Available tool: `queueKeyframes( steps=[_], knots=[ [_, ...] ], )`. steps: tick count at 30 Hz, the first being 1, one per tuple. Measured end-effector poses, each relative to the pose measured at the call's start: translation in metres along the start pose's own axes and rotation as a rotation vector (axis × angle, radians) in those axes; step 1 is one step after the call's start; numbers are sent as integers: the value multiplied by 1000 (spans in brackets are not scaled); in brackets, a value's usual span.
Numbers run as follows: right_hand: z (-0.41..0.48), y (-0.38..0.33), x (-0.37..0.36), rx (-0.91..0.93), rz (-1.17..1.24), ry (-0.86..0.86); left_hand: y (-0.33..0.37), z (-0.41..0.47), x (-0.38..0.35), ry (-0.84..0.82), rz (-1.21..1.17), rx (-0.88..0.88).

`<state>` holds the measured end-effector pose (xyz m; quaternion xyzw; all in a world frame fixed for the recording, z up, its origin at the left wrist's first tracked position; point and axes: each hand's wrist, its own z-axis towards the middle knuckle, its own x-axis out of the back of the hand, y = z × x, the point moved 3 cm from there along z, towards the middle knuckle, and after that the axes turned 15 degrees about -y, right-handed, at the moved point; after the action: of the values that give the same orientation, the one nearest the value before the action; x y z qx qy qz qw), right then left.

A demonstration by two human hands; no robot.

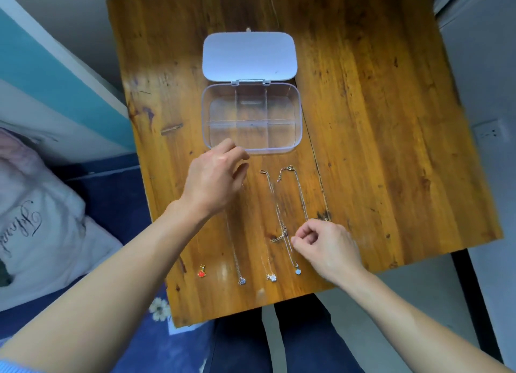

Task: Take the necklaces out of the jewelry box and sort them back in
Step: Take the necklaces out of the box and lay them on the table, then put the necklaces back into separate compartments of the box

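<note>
- Head view looks down on a wooden counter (363, 121) with a clear jewelry box (251, 117) lying open, its lid (248, 56) folded back and its compartments bare.
- Four necklaces lie side by side in front of the box: red pendant (201, 272), silver pendant (241, 281), cluster pendant (271, 277), pale blue pendant (298, 271).
- Left hand (215, 177) hovers near the box's front edge, grip loosely apart, holding nothing visible.
- Right hand (326, 247) has its grip pinched together beside the rightmost chains; whether it clamps a chain, I cannot tell.
</note>
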<state>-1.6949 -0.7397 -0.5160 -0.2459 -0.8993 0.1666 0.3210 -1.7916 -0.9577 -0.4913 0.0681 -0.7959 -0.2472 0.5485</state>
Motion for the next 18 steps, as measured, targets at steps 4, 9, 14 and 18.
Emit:
queueKeyframes(
  steps=[4, 9, 14, 18],
  knots=[
    [15, -38, -15, 89, -106, -9, -39, -33, 4, 42, -95, 214],
    [32, -69, -33, 162, -389, 65, -65, -68, -12, -6, -71, 351],
    [37, -71, -45, 125, -492, 48, -69, -70, -20, -35, -18, 380],
    [38, -69, -51, 103, -479, -5, -72, -69, -23, -28, -20, 395]
  ],
)
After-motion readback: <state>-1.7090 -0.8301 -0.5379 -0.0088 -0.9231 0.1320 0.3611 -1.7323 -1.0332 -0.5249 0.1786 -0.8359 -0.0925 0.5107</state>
